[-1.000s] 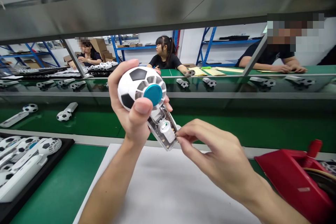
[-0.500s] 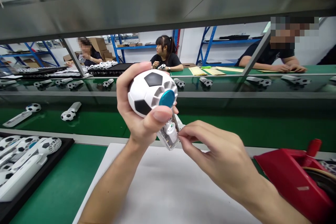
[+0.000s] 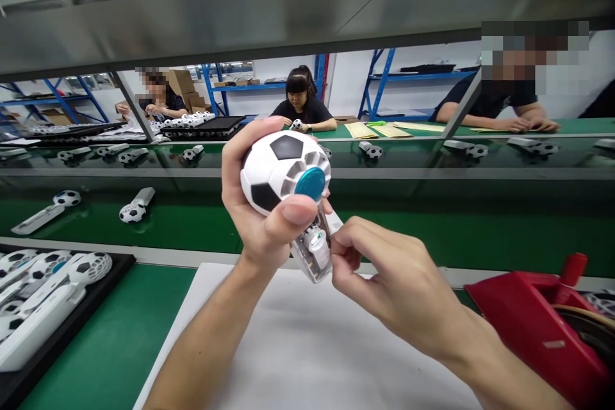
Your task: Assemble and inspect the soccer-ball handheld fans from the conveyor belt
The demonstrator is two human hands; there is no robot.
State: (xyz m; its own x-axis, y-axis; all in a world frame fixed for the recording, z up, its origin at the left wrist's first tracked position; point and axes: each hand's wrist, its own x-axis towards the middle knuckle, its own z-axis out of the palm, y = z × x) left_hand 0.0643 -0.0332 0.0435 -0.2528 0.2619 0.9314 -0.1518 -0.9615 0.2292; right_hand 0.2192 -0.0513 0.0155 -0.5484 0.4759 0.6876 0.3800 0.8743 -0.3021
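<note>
My left hand [image 3: 254, 218] is wrapped round the ball head of a soccer-ball-shaped handheld fan [image 3: 262, 170], held up over the white sheet. Its thumb presses below the blue disc [image 3: 310, 183] in the vented front. Under the head, the clear handle casing [image 3: 313, 262] points down toward me, with a white rounded part [image 3: 318, 245] inside. My right hand [image 3: 384, 269] is closed, thumb and curled fingers pinched at the right side of this casing. What they pinch is hidden. A small white piece [image 3: 335, 222] shows just above those fingers.
A black tray [image 3: 110, 282] of similar fans stands at left. Fans lie on the green conveyor [image 3: 202, 218] ahead. A white sheet [image 3: 288, 346] covers the bench, and a red tape dispenser [image 3: 533, 327] is at right. Several people sit across the line, beneath a metal shelf [image 3: 288, 19].
The fan and my left hand have shifted slightly right and down. My right fingers have curled tighter beside the casing. Fans on the conveyor have moved a little; the person opposite now looks down.
</note>
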